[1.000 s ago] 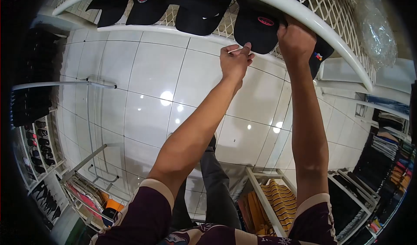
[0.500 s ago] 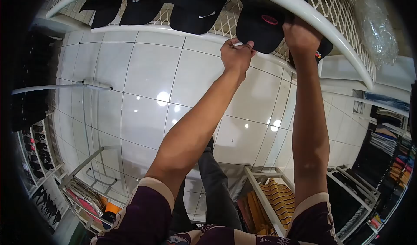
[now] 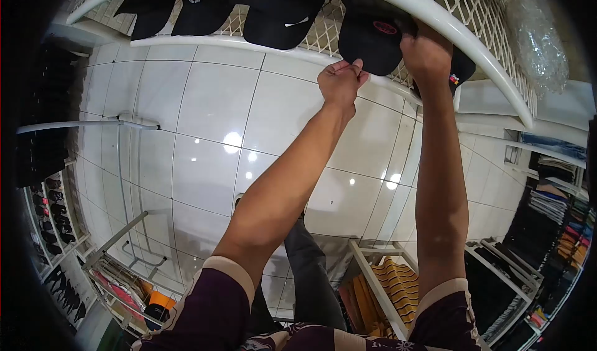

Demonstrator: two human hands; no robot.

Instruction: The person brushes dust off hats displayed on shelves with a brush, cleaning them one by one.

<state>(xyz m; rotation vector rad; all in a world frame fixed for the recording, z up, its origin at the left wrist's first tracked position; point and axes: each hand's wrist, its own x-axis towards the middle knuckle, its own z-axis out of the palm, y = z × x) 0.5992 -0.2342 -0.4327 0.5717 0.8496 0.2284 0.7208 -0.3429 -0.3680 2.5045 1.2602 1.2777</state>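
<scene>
A black cap [image 3: 368, 43] with a red oval emblem sits on the wire rack in front of me. My left hand [image 3: 341, 85] is closed in a pinch at the lower left edge of its brim. On the cap's right side, my right hand [image 3: 428, 55] is closed, its fingertips hidden behind the cap and the rack's rail. Just right of that hand, part of another dark cap [image 3: 461, 66] with a small colourful patch shows. Leftward along the rack is a black cap with a white swoosh [image 3: 280, 18].
The white wire rack [image 3: 491, 55] curves across the top, with clear plastic wrap [image 3: 538, 40] at its right. More black caps [image 3: 202, 15] line its left side. Clothes racks [image 3: 398, 282] stand low right, folded garments [image 3: 550, 202] far right, a metal frame [image 3: 121, 124] at left.
My right hand has shifted slightly left, and the cap with the red emblem has turned a little with it. My left hand stays at the brim. A shoe tip now shows beside my left forearm.
</scene>
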